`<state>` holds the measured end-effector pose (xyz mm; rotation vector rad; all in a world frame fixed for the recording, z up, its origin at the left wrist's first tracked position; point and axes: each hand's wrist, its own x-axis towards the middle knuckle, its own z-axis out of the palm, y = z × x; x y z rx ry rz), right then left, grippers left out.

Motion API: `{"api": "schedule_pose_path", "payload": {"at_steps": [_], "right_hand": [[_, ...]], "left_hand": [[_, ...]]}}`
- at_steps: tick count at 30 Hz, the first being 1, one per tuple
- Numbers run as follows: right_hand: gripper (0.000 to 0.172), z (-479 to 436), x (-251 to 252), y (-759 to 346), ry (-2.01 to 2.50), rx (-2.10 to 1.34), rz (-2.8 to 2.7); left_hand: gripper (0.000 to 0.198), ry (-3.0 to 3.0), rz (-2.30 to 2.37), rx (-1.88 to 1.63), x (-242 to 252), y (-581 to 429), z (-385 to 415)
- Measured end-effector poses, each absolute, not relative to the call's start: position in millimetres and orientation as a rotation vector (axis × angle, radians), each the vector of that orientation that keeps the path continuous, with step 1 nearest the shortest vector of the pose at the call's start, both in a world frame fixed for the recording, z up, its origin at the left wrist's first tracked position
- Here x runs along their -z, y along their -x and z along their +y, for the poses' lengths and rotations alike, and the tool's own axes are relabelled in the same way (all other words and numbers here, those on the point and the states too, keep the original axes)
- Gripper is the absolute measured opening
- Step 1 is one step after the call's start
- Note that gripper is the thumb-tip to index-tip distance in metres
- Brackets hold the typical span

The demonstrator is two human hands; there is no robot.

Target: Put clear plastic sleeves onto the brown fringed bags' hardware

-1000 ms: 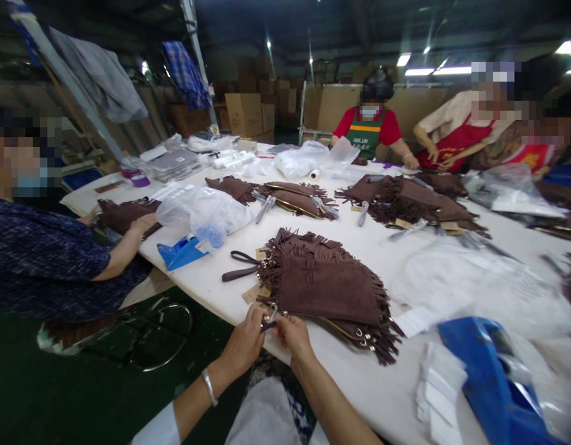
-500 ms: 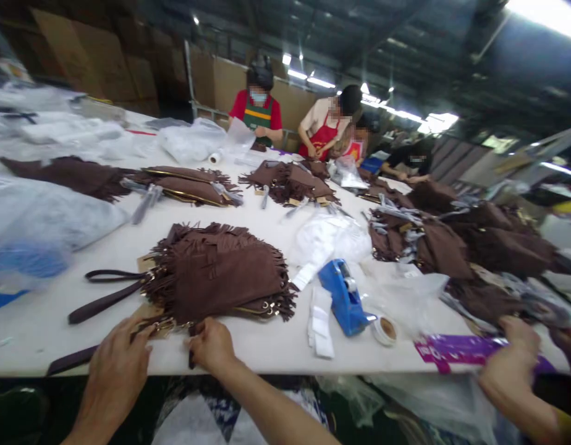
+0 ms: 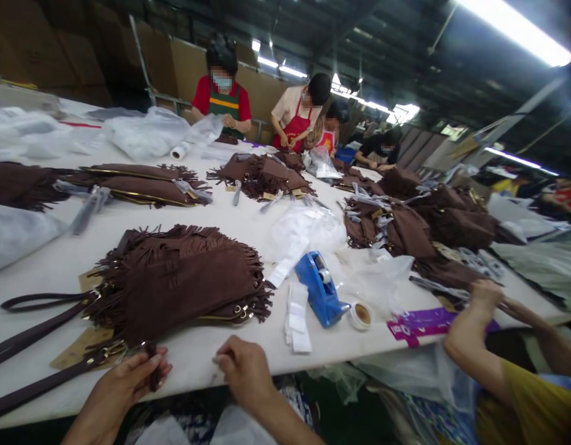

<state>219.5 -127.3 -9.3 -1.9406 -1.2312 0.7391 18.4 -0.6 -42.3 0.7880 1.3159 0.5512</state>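
Observation:
A pile of brown suede fringed bags [image 3: 183, 281] lies on the white table [image 3: 206, 349] in front of me. My left hand [image 3: 130, 378] is at the table's near edge, its fingers pinched on the end of a dark brown strap [image 3: 44, 382] that runs off to the left. My right hand [image 3: 241, 369] is closed in a loose fist at the table edge, just right of the bags; something small and pale shows at its fingertips, which I cannot make out.
A blue tape dispenser [image 3: 320, 290], white strips [image 3: 297, 309] and a tape roll [image 3: 361, 314] lie to the right. More brown bags [image 3: 262, 176] and plastic bags [image 3: 151, 133] cover the table. A neighbour's arm [image 3: 475, 346] reaches in at right. Other workers stand at the far side.
My view has swung from left to right along the table. My hands came off the bag's metal fitting and drew back to the table edge, the left one keeping the strap end.

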Motion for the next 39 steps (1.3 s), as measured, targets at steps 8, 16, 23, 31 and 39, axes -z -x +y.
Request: {"api": "schedule_pose_path", "payload": {"at_steps": [8, 16, 23, 31, 39], "right_hand": [[0.027, -203.9, 18.6, -347.2, 2.404, 0.085, -1.431], [0.017, -205.6, 37.2, -359.3, 2.474, 0.265, -1.607], [0.016, -203.5, 34.3, -371.6, 2.319, 0.011, -1.319], [0.032, -203.2, 43.2, -383.5, 2.031, -0.560, -0.903], [0.031, -203.8, 48.0, -387.8, 1.952, -0.636, -0.839]], "left_hand": [[0.038, -0.830, 1.343, -0.496, 34.4, -27.5, -2.2], [0.034, -1.629, 1.746, -0.526, 15.5, -15.3, -14.5], [0.029, -2.189, 1.112, -0.602, 5.4, -88.5, -60.9], [0.035, -2.131, 0.640, -0.474, 22.2, -229.7, -92.6], [0.054, -2.283, 0.703, -0.467, 37.9, -266.4, -106.3]]}}
